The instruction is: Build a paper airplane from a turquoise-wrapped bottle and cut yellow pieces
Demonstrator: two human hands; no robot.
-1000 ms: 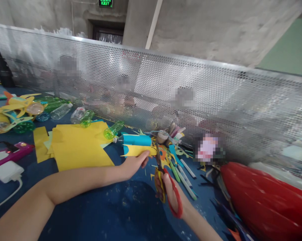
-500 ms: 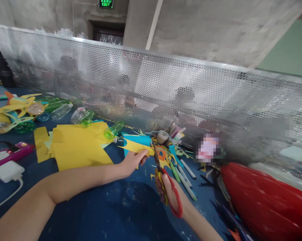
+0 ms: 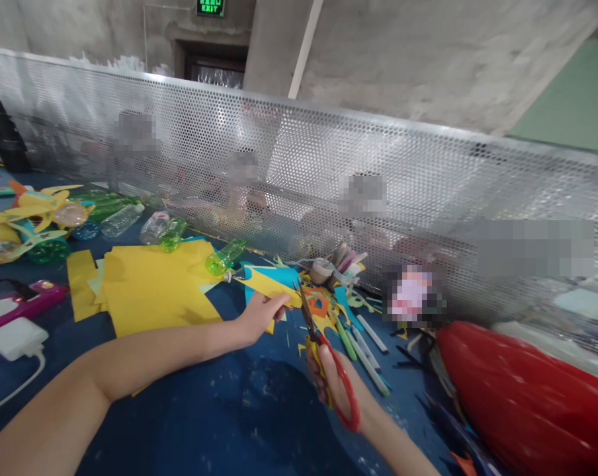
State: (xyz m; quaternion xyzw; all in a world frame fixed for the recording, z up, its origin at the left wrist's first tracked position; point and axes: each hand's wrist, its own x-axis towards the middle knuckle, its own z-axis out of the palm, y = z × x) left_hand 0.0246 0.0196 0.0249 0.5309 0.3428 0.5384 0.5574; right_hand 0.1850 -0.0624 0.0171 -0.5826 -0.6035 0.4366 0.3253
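My left hand [image 3: 264, 314] pinches a cut piece of yellow paper [image 3: 266, 287] between thumb and fingers, above the blue table [image 3: 219, 403]. In my right hand [image 3: 331, 373] is a pair of scissors [image 3: 349, 400] with red and yellow handles, the fingers wrapped through the loops. The blades point up and away, their tips at the right end of the yellow paper. Whether they touch the paper I cannot tell. Blue paper [image 3: 274, 276] lies just behind the held piece. A large stack of yellow paper [image 3: 155, 287] spreads to the left of my left hand.
Green bottle pieces [image 3: 224, 258] and clear bottles [image 3: 123, 220] lie along a perforated metal screen [image 3: 289, 152]. Markers [image 3: 368, 360] and paper scraps are right of centre. A red bag [image 3: 527, 396] fills the right side. A purple power strip [image 3: 26, 307] with a white charger [image 3: 16, 338] sits left.
The yellow paper in my left hand has turned, its left end now tilting differently over the blue paper. My left hand and the scissors have shifted slightly left.
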